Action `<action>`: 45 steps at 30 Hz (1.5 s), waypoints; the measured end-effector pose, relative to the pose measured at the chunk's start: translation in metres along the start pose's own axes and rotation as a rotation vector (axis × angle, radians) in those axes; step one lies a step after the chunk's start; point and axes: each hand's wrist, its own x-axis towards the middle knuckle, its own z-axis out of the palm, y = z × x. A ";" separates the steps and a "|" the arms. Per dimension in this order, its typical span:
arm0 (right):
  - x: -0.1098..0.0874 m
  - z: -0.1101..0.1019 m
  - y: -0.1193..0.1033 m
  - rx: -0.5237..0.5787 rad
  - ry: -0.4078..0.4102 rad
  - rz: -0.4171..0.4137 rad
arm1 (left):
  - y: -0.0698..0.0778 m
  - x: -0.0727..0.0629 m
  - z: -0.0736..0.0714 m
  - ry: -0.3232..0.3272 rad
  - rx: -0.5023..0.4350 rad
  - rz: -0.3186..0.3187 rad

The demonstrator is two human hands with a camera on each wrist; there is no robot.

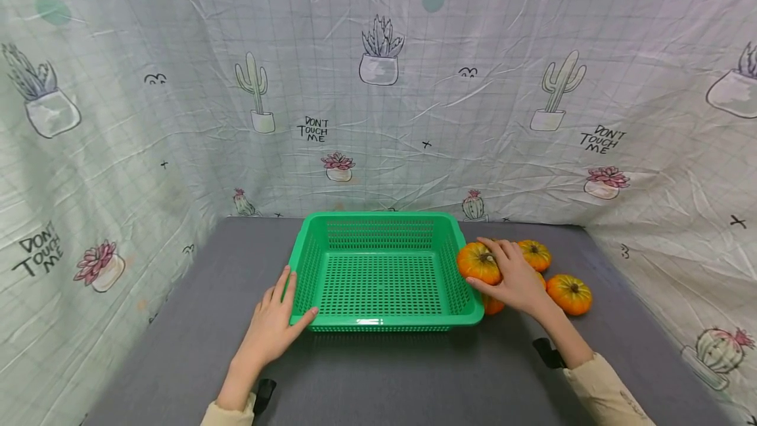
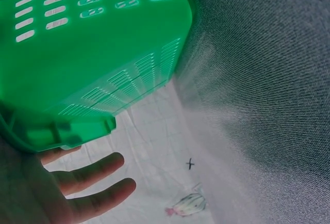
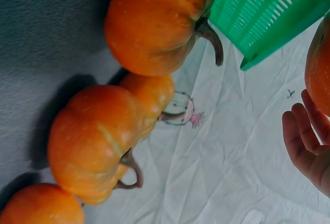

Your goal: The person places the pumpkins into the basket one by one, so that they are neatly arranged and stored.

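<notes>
A green plastic basket (image 1: pixel 378 322) with slotted sides stands on the grey table, nothing inside it. My left hand (image 1: pixel 272 324) touches its left rim near the front corner, fingers spread and fairly straight. In the left wrist view those fingers (image 2: pixel 98 175) extend past the rim. My right hand (image 1: pixel 513 276) grips a small orange pumpkin (image 1: pixel 478 263) between thumb and fingers, above the basket's right rim. Only an edge of the held pumpkin (image 3: pixel 318 72) shows in the right wrist view. Another pumpkin (image 1: pixel 493 305) sits under the hand, beside the basket, partly hidden.
More pumpkins lie right of the basket: one at the back (image 1: pixel 535 255), one farther right (image 1: pixel 569 294), and another mostly behind my right hand. A pale cloth (image 1: pixel 437 169) printed with cacti hangs along the table's back and sides.
</notes>
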 end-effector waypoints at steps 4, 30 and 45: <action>0.010 0.005 -0.003 0.014 -0.008 -0.024 | 0.000 0.000 -0.001 -0.002 -0.004 0.003; 0.067 0.037 -0.006 -0.109 -0.060 -0.122 | 0.000 -0.001 -0.001 -0.010 -0.020 0.001; 0.093 0.043 0.002 -0.243 -0.164 -0.231 | 0.000 0.000 -0.001 -0.014 -0.032 -0.007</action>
